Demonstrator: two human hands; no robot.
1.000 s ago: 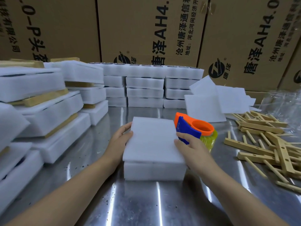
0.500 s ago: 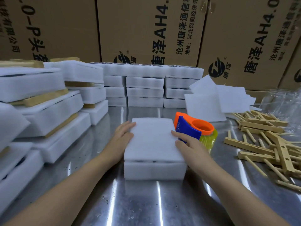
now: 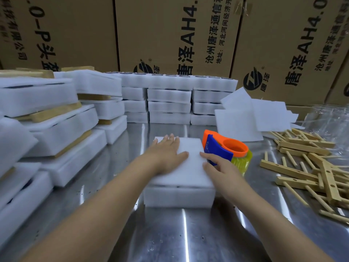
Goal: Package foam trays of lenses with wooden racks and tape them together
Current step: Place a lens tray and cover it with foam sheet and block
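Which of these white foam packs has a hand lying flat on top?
The single pack in the middle of the table, next to the tape dispenser. The left hand lies flat on its top; the other stacks are untouched.

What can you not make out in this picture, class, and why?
1. Lenses in the front foam tray: head view, covered by the foam sheet under the left hand.
2. Lower part of the tape dispenser: head view, behind the right hand.
3. The clear plastic: head view, cut off by the right edge.
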